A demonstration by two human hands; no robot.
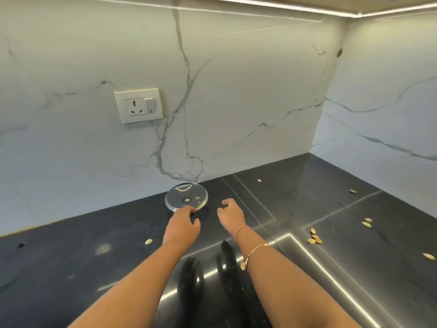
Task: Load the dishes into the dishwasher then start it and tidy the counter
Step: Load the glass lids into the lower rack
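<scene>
1. Resting on the black worktop [94, 268], the shallow glass dish [173, 197] holds a few small shell bits.
2. The left hand [182, 227] touches the dish's near rim with outstretched fingers.
3. The right hand [230, 215] hovers just right of the dish, fingers loosely curled.
4. Shells [315, 239] lie scattered well right of the dish.

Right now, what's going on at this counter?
A person reaches across the glossy black stone counter. The left hand has its fingertips on the near rim of a small round clear glass dish by the white marble wall; whether it grips is unclear. The right hand hovers beside the dish, fingers loosely curled, holding nothing. Pale tan seed shells lie scattered over the counter, so tidying is not done.
</scene>
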